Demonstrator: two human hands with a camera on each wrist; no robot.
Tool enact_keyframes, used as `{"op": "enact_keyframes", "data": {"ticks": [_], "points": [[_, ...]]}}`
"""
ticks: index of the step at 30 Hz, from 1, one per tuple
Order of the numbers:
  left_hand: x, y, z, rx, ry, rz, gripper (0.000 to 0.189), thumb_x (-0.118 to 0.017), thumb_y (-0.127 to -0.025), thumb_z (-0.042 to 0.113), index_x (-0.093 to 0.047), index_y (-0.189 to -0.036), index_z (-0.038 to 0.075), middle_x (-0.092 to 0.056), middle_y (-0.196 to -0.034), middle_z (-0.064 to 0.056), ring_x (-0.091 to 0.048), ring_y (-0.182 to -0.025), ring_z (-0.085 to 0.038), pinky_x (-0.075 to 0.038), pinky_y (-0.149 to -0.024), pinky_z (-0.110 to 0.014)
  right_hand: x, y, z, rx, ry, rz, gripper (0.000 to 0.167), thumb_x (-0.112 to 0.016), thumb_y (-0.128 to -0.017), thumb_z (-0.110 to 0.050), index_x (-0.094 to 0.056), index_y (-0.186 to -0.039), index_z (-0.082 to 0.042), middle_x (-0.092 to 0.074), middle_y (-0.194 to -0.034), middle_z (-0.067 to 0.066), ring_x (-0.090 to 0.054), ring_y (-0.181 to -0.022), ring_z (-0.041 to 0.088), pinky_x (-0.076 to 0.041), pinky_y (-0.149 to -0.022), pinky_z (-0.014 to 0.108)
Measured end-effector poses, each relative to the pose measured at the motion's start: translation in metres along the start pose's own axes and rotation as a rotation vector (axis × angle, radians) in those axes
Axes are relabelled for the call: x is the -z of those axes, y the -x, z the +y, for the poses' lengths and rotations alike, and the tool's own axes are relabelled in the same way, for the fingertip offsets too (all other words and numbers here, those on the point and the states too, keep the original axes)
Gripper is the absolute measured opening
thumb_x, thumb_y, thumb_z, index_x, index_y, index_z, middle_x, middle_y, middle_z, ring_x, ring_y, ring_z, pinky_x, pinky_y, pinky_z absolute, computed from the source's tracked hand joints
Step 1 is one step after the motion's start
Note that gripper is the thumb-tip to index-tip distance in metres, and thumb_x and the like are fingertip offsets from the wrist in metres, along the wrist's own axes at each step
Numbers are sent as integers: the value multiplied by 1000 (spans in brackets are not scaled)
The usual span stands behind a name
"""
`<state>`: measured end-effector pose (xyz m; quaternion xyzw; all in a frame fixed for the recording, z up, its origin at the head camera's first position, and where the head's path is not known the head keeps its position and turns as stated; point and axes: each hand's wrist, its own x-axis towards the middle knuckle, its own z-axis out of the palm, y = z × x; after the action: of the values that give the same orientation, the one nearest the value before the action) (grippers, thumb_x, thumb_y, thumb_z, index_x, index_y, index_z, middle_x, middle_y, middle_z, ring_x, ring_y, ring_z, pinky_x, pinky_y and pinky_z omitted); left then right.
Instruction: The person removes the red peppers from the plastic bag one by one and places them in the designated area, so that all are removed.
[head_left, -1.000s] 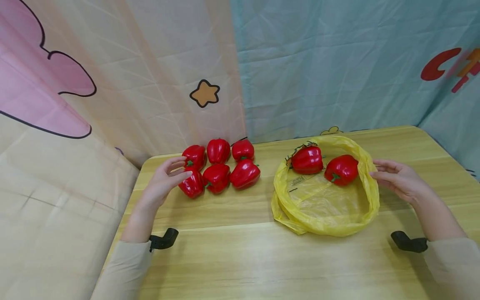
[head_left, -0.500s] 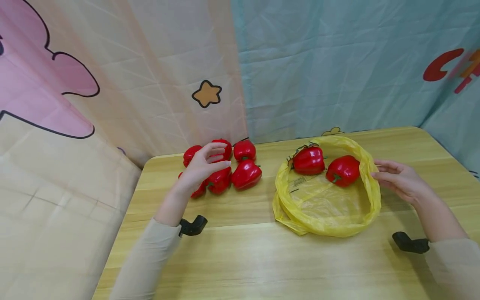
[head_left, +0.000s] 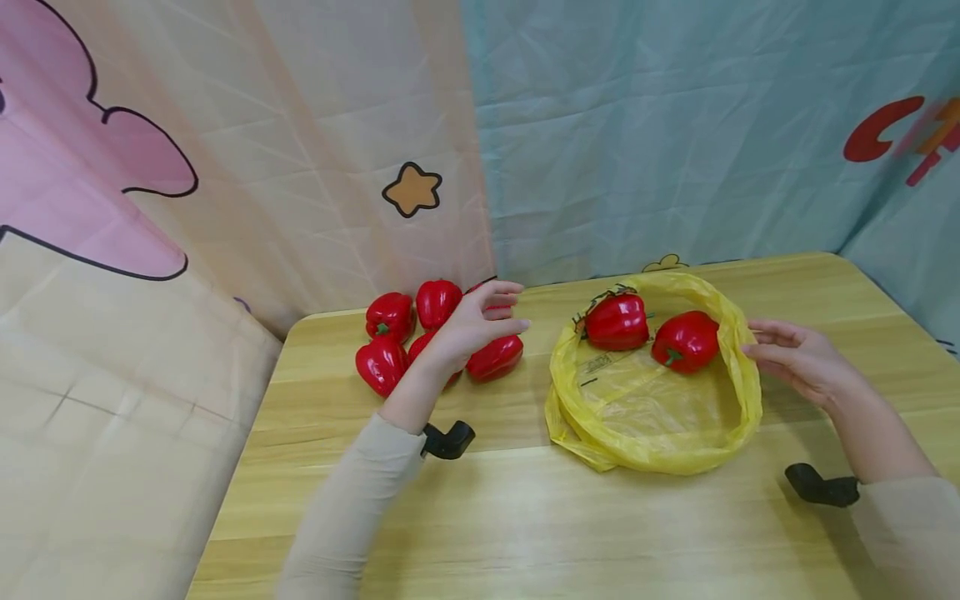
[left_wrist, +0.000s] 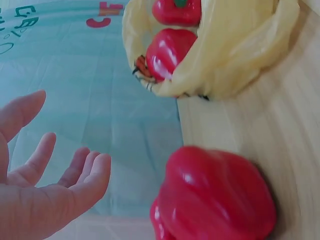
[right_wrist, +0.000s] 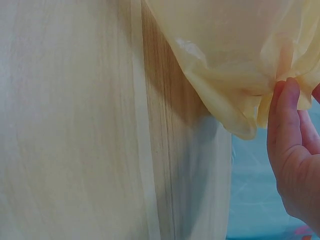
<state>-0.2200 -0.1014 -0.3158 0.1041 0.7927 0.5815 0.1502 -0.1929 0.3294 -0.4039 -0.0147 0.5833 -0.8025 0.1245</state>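
Note:
My left hand (head_left: 476,327) hovers over the right end of a group of red bell peppers, thumb and fingers apart with nothing between them. It partly covers the far right pepper and the front middle one; the front right bell pepper (head_left: 495,358) shows just below the fingers. In the left wrist view that hand (left_wrist: 60,192) is beside a large red bell pepper (left_wrist: 215,195). Further right stands a yellow plastic bag (head_left: 652,457), mouth up, with two bell peppers (head_left: 617,322) inside. My right hand (head_left: 806,360) pinches the bag's right rim; the right wrist view shows fingertips (right_wrist: 290,95) on the gathered plastic.
Other bell peppers (head_left: 381,365) lie at the left back of the wooden table (head_left: 525,517). A printed curtain (head_left: 637,150) hangs right behind the table's back edge. Black wrist mounts (head_left: 450,440) stick out from both sleeves.
My left hand has moved right across the peppers, from the leftmost ones to the rightmost, staying empty. The right hand has kept its place at the bag's rim; bag and peppers have not moved.

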Motion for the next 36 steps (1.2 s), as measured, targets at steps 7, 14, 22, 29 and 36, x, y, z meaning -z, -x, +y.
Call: {"op": "enact_keyframes", "data": {"ticks": [7,14,22,29,36], "points": [[-30,-15,6,-11,27,-92,49,-67,-85,12,-49,-130,13,-45,-134,-9,-43,-123,-31,-46,-93,-36,0,1,0,4,13,14,37,-54,-86,13,-70,-97,-19,-64,-87,1,-64,-78,11,-54,-68,22],[-57,-26,8,6,93,-125,49,-69,-84,12,-51,-129,13,-46,-134,-10,-43,-122,-29,-45,-93,-36,-2,2,0,3,-8,1,38,-53,-87,14,-70,-97,-18,-63,-87,2,-65,-78,11,-54,-68,22],[-85,-38,8,-12,119,-187,51,-67,-84,8,-49,-132,6,-44,-135,-14,-40,-123,-28,-47,-85,-28,-4,2,-1,6,-27,-10,39,-50,-87,15,-70,-97,-17,-64,-88,2,-65,-78,12,-54,-68,23],[-107,-49,9,-12,149,-179,50,-68,-83,7,-50,-130,5,-46,-132,-15,-43,-121,-29,-48,-84,-28,-4,1,1,0,-10,-3,38,-51,-87,14,-69,-97,-19,-63,-88,1,-64,-78,11,-54,-68,22],[-128,-60,8,-16,132,-155,46,-72,-80,8,-56,-124,10,-51,-125,-8,-47,-115,-22,-48,-78,-24,-5,0,0,1,-6,-7,39,-51,-88,14,-70,-97,-19,-63,-88,2,-64,-78,11,-54,-68,22]]}}
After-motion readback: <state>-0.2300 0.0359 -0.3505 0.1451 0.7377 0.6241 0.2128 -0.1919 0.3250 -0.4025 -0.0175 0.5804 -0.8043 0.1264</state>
